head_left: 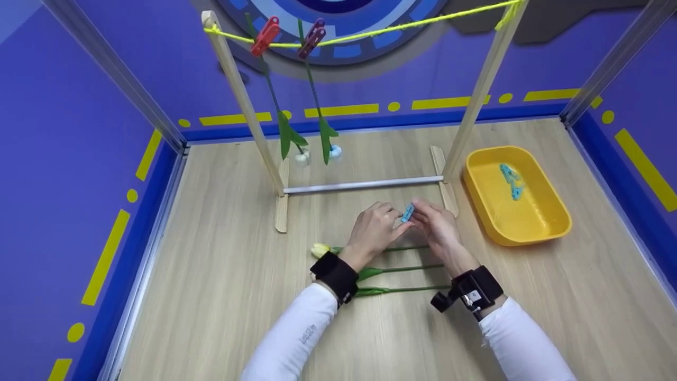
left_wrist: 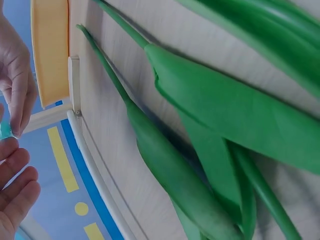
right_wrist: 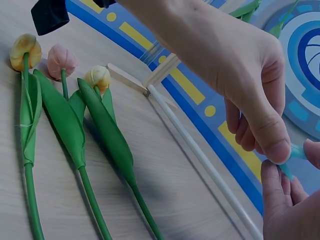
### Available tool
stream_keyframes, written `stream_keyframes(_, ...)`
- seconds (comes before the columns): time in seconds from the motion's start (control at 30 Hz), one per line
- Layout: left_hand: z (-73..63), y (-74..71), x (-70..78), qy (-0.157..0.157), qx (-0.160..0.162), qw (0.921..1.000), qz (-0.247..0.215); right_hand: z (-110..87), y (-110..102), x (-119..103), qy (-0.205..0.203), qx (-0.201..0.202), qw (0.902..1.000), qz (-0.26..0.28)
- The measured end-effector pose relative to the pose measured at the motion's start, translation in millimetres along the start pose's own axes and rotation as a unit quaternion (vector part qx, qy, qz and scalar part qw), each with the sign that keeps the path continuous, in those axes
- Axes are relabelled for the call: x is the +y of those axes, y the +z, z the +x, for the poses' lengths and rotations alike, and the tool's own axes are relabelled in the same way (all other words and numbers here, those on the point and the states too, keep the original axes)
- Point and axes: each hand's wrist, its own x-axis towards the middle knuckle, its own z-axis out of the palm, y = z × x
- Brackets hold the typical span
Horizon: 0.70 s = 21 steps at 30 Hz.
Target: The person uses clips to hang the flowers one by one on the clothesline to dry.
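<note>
A small blue clothespin (head_left: 408, 212) is held up between both hands, above the table and in front of the wooden rack. My right hand (head_left: 438, 225) pinches it from the right with thumb and fingers. From the other side, my left hand (head_left: 372, 227) grips it, thumb tip right on the clip in the right wrist view. Beneath the hands lie three artificial tulips side by side: a yellow tulip (right_wrist: 98, 78), a pink tulip (right_wrist: 62, 60) and an orange tulip (right_wrist: 25, 51). In the head view the left wrist and forearm partly hide their blooms.
Behind the hands stands a wooden rack (head_left: 484, 90) with a yellow string (head_left: 391, 26). A red clothespin (head_left: 265, 36) and a purple clothespin (head_left: 312, 38) hold two tulips head down from it. At the right, a yellow bin (head_left: 489, 225) contains blue clothespins (head_left: 511, 181).
</note>
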Motion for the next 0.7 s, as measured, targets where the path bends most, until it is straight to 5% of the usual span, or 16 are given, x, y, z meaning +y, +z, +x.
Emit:
stream_keyframes(0.47, -5.2, -0.8, -0.3, -0.004, 0.002, 0.9998, 0.017, -6.5, -5, 5, -0.007, -0.037, 0.9993, 0.005)
stream_keyframes(0.7, -6.9, -5.8, -6.6, 0.014, -0.002, 0.9996, 0.026, -6.7, -18, -1, 0.002, -0.087, 0.9930, -0.080)
